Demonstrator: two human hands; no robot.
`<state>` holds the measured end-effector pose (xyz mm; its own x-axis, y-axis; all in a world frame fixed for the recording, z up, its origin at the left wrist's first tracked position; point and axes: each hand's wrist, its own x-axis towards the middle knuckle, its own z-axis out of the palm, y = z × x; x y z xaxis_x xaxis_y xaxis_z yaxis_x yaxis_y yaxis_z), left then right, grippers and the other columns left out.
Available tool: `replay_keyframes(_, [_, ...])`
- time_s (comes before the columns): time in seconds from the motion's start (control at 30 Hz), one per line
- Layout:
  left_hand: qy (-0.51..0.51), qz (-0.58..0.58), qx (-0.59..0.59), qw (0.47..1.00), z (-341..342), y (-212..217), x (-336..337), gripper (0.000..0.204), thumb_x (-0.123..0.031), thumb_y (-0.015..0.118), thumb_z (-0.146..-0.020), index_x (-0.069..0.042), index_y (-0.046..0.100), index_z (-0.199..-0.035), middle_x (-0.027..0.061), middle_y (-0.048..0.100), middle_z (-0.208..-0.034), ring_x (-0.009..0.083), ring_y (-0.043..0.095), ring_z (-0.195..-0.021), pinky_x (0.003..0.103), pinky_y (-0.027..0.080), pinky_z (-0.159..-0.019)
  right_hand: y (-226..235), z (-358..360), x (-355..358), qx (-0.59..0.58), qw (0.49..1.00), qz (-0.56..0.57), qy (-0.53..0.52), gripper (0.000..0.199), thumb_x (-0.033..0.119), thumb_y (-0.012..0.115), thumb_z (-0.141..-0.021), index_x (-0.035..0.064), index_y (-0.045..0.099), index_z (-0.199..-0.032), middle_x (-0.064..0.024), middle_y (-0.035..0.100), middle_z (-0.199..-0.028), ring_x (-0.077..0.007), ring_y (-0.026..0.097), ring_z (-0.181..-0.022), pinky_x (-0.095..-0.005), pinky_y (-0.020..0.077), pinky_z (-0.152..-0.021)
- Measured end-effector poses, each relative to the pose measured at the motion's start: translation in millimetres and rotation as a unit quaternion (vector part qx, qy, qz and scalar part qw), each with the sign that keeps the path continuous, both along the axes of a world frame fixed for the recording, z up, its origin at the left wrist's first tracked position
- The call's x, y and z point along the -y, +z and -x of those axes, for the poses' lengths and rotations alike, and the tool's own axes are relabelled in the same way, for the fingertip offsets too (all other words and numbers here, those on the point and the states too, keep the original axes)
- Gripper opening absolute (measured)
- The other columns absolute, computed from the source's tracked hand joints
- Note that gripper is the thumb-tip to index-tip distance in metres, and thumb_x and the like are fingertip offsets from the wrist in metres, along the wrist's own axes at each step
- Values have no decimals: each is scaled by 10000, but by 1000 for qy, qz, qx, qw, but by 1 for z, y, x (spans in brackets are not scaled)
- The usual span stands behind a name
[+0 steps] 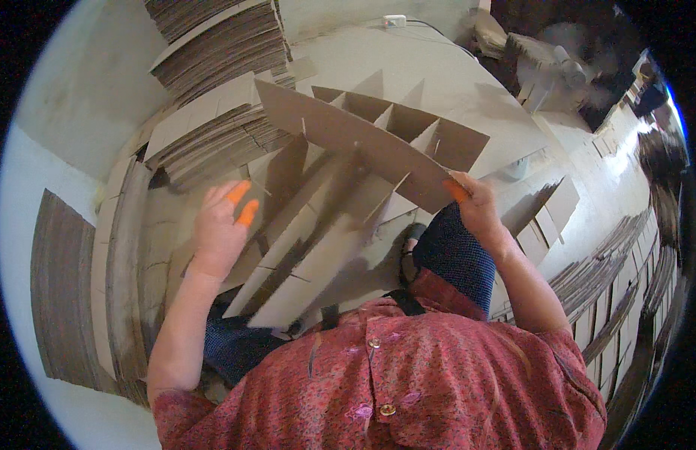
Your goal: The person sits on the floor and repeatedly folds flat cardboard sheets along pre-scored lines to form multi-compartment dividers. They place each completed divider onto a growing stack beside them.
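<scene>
A brown cardboard divider of interlocked slotted strips stands in front of me. Its long cross strip runs from upper left to lower right, and other strips pass through its slots toward my lap. My right hand pinches the right end of that cross strip between thumb and fingers. Off the divider's left side, my left hand is in the air with its fingers apart and nothing in them. Orange covers sit on some fingertips of both hands. The nearer long strips reach down between my knees.
Tall stacks of flat cardboard rise at the back left, with a lower pile in front. Standing sheets lean at far left. Finished-looking dividers lie along the right. A white power socket with a cable is behind the pale board.
</scene>
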<state>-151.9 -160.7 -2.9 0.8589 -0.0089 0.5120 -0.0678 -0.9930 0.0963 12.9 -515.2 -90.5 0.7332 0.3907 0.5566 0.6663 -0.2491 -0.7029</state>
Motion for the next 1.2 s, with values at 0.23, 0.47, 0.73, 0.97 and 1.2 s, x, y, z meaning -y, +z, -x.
replay_keyframes(0.23, [-7,27,-128,991,-52,3,80,316,-259,676,-740,-18,618,-937,173,614,-890,334,592,-824,398,481,-702,18,10,-10,27,999,25,-38,148,-7,580,-788,16,612,-932,-202,614,-808,-342,623,-736,-322,479,-627])
replay_keyframes(0.47, [54,23,-219,974,-83,-27,63,160,-169,633,-747,-12,602,-769,203,606,-719,375,595,-738,455,476,-658,15,5,4,9,998,58,-31,166,-12,574,-792,20,613,-951,-210,609,-802,-304,642,-738,-333,486,-621])
replay_keyframes(0.73, [52,73,-220,972,-87,-22,61,241,-251,647,-772,-20,629,-838,200,620,-781,358,602,-736,432,481,-660,-15,0,10,-19,998,60,-28,160,16,607,-784,37,626,-942,-244,568,-787,-294,601,-646,-328,475,-594])
replay_keyframes(0.97, [115,181,-75,974,-92,5,33,351,-301,703,-749,-19,650,-951,111,641,-766,196,587,-637,300,463,-593,42,13,-1,-58,998,8,29,441,51,606,-797,73,494,-1222,-223,618,-917,-365,617,-812,-354,501,-717])
replay_keyframes(1.2, [-71,227,-307,922,-99,-16,53,284,-198,629,-803,15,611,-990,152,635,-782,190,584,-682,320,453,-629,56,-2,-10,-7,979,189,82,428,-7,523,-821,68,483,-1240,-234,583,-1029,-373,603,-859,-359,482,-745])
